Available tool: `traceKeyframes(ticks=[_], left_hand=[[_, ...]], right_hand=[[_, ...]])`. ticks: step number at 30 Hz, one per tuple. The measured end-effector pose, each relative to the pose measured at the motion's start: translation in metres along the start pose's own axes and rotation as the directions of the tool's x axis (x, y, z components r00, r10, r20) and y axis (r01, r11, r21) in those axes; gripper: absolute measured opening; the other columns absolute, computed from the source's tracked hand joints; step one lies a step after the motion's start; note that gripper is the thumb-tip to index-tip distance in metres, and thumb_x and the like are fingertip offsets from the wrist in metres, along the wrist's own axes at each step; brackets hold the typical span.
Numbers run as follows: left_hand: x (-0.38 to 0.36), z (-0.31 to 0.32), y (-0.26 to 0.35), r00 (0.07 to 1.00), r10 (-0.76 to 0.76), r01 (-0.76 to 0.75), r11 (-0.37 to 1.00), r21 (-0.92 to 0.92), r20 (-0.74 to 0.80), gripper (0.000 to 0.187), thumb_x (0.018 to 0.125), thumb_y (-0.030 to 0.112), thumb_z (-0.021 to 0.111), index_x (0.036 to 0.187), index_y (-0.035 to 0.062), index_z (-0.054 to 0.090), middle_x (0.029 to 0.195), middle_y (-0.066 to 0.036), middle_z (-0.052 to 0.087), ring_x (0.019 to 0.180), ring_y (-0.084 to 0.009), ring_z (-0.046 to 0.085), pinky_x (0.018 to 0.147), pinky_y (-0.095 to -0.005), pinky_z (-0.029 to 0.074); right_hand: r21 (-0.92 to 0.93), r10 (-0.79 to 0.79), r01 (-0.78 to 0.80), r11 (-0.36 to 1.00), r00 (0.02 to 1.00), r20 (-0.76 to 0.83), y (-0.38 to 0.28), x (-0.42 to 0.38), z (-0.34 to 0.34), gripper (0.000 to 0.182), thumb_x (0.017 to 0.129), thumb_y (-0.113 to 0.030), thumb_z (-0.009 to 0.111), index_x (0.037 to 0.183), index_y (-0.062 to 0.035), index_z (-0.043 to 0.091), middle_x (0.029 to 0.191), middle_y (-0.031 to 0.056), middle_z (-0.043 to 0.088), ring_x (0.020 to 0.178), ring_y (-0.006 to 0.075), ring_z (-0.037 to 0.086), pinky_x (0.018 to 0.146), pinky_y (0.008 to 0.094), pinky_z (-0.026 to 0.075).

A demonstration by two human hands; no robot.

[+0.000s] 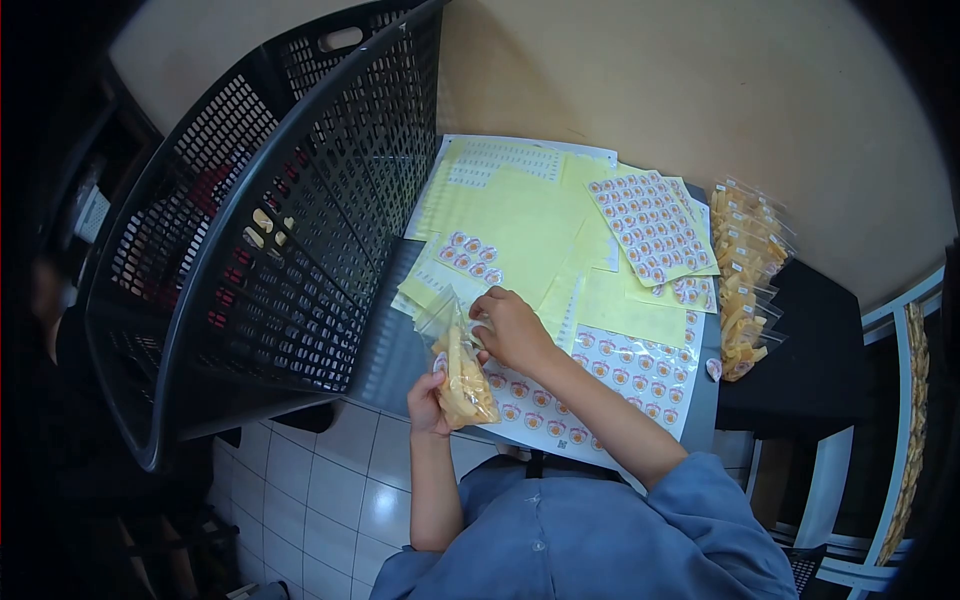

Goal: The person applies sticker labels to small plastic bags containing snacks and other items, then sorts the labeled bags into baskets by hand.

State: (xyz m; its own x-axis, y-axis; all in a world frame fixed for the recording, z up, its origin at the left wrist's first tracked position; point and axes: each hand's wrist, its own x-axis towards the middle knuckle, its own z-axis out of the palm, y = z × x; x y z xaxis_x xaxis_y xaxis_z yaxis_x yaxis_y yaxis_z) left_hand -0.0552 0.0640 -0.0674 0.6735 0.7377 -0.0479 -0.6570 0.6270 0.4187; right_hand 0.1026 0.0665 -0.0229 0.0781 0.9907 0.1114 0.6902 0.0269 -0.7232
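My left hand (428,404) is wrapped round the lower left side of a clear zip bag (463,388) filled with pale yellow, stick-like snack pieces. The bag is held tilted above the table's front edge, and its top points up and away from me. Close to the upper right side of the bag is my right hand (515,328), with its fingers bent in towards the plastic. Whatever lies between those fingers, if anything, is too small to make out. Behind the bag lies a partly used sticker sheet (468,256) with several round labels left on its yellowish backing.
A large black plastic basket (290,215) stands along the left. More sticker sheets (655,225) overlap at the table's right, and a wide sheet of round stickers (625,372) lies in front. Filled snack bags (748,290) are lined up on a black surface (800,350) at right.
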Motion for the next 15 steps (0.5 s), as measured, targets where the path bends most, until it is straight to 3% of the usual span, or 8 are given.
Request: traceKeyframes(ticks=[2, 15], left_hand=[[-0.0007, 0.0010, -0.0006, 1.000, 0.018, -0.018, 1.000, -0.018, -0.002, 0.060, 0.069, 0.021, 0.047, 0.121, -0.0032, 0.030, 0.112, -0.028, 0.043, 0.091, -0.0315, 0.054, 0.076, -0.0393, 0.048], [-0.0004, -0.0004, 0.0001, 0.999, 0.024, -0.028, 0.996, -0.082, -0.049, 0.059, 0.068, 0.021, 0.046, 0.120, -0.0032, 0.032, 0.112, -0.028, 0.044, 0.089, -0.0316, 0.055, 0.074, -0.0387, 0.048]], right_hand=[[-0.006, -0.003, 0.003, 1.000, 0.997, -0.081, -0.0006, -0.0013, 0.0029, 0.022, 0.065, -0.007, 0.060, 0.086, 0.0004, 0.060, 0.090, 0.0145, 0.055, 0.088, 0.0295, 0.052, 0.076, 0.0350, 0.044], [-0.012, -0.050, 0.049, 0.999, 0.990, -0.131, 0.0058, -0.0016, 0.0058, 0.015, 0.065, -0.007, 0.059, 0.079, -0.0003, 0.063, 0.081, 0.0138, 0.057, 0.075, 0.0292, 0.056, 0.069, 0.0350, 0.045]])
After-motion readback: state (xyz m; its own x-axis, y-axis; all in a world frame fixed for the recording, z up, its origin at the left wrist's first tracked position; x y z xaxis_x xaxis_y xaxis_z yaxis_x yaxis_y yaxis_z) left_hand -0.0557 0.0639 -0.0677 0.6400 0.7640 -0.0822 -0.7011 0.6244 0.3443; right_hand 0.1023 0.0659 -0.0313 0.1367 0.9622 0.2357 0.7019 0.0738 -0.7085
